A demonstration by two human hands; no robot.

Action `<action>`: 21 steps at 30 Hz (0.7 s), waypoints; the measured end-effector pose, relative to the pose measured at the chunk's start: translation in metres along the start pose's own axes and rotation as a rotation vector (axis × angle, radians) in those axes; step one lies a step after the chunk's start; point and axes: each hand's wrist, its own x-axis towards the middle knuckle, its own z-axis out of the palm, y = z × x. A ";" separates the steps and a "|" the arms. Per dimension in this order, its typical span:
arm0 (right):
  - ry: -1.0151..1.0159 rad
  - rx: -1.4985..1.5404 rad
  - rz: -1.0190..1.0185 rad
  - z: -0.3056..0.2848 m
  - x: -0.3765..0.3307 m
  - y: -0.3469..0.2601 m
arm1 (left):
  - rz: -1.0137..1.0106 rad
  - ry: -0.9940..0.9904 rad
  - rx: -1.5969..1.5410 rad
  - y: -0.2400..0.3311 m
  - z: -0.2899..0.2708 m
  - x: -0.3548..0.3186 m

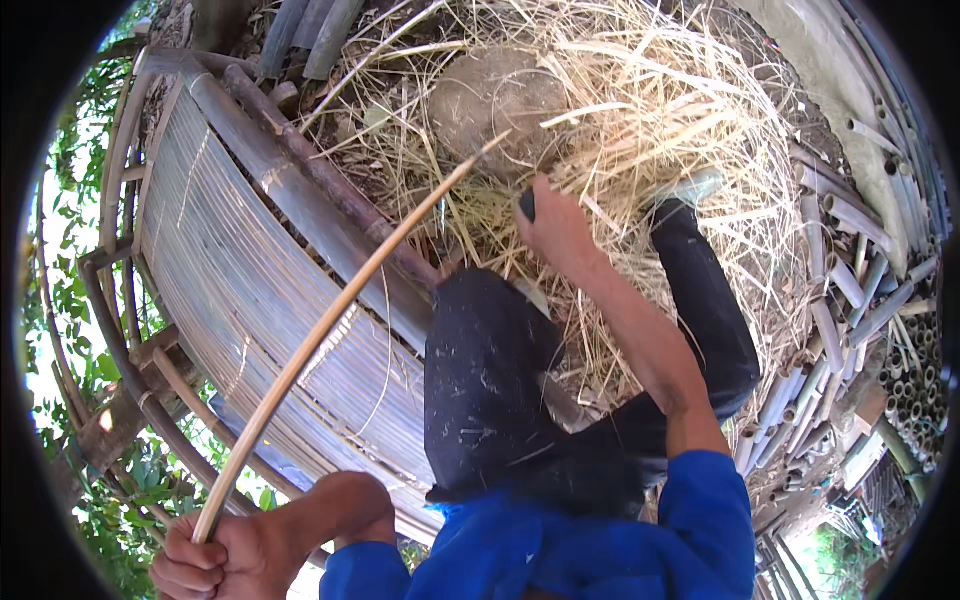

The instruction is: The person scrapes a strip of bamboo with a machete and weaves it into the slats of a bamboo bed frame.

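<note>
Outdoors, loose dry straw (640, 120) covers the ground ahead, heaped around a rounded grey stone (495, 100) that sits near the top of the view. On the person's left stands a woven bamboo panel (250, 280) framed by thick dark poles, with green foliage behind it. On the right, cut bamboo tubes (840, 300) lie stacked in a curved row along the edge of the straw.

The left hand (225, 555) sits low at the bottom edge, its fingers closed tight around the near end of a long thin bamboo strip (330, 330). That strip arcs up and away across the woven panel, its far tip reaching the stone. The right hand (555, 230) is stretched forward over the straw, fingers wrapped around a dark handle (527, 205); it may belong to a knife, but the blade is hidden by the hand and the straw, so I cannot tell. The hand lies just beside the strip's far end.

Between the two arms, the person's knees in dark trousers (490, 390) fill the middle and block the ground beneath, and a blue sleeve (700, 510) covers the right upper arm.
</note>
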 end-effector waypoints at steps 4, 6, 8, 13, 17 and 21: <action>0.192 -0.058 -0.367 0.023 -0.006 0.014 | 0.177 -0.001 0.257 -0.013 -0.003 -0.004; 0.175 0.104 -0.210 0.033 0.021 0.043 | 0.088 0.020 0.138 -0.007 -0.009 0.003; 0.189 0.056 -0.117 0.034 0.043 0.071 | 0.000 0.030 0.029 0.000 -0.011 0.009; 0.238 -0.031 -0.038 0.037 0.053 0.088 | -0.069 0.139 -0.112 -0.010 0.017 0.002; 0.200 -0.013 -0.008 0.025 0.018 0.054 | 0.094 0.419 -0.181 -0.017 0.043 0.003; 0.012 0.128 -0.037 -0.010 -0.045 -0.021 | 0.001 0.010 -0.268 -0.007 0.034 -0.027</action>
